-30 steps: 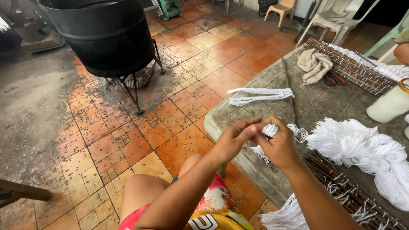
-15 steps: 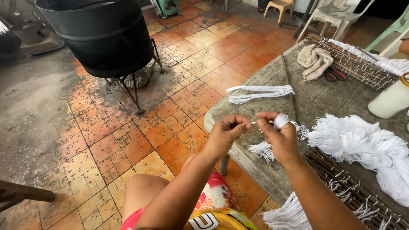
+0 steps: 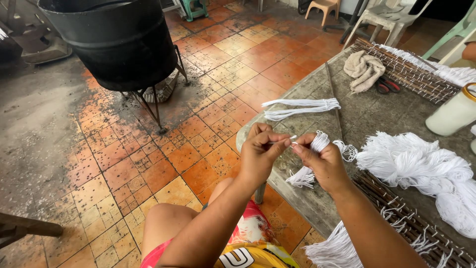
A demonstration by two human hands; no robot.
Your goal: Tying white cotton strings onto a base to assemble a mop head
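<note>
Orange floor tiles (image 3: pixel 198 164), stained and worn, are spreading out under a big black drum (image 3: pixel 111 42) that is standing on a thin metal stand, and a grey bench (image 3: pixel 357 119) is taking up the right side of the view.

Both hands are working close together just above the near edge of the bench. The left hand (image 3: pixel 260 159) is pinching the free end of a white strand (image 3: pixel 282 141) between thumb and forefinger. The right hand (image 3: pixel 322 161) is closing around a small bundle of white string (image 3: pixel 312 154), whose looped top is sticking up above the fingers while its cut ends are hanging down below the palm. The strand is running the short gap between the two hands.

A large heap of white yarn (image 3: pixel 421 168) is lying on the bench just right of the right hand. Farther back, a finished white tassel (image 3: pixel 300 108) is lying flat near the bench edge, and a crumpled beige cloth (image 3: pixel 364 69) is sitting beside red-handled scissors (image 3: pixel 386 87). A woven stick mat (image 3: pixel 411 72) is lying along the far side, and a white jar (image 3: pixel 453 114) is standing at the right edge.
</note>
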